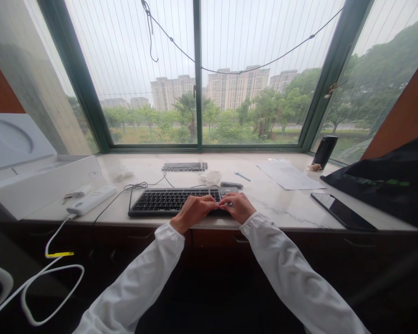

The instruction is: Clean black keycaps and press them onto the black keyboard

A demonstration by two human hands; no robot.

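Observation:
A black keyboard (160, 202) lies near the front edge of the counter, its cable running off from behind its left part. My left hand (195, 209) and my right hand (239, 206) meet over its right part, fingertips together and bent in a pinch. Whatever they hold, if anything, is too small or hidden to make out. Both hands cover many of the keys there. Behind the keyboard, a set of dark keycaps (184, 166) is laid out in rows. A dark pen-like object (231, 184) lies just beyond my right hand, beside a crumpled tissue (211, 178).
On the left stand an open white box (38, 185) and a white power strip (92, 199) with a plug. To the right lie a phone-like black tablet (343, 212), paper sheets (289, 174), a black cylinder (324, 152) and a black bag (386, 181). A thin blue tool (242, 176) lies mid-counter.

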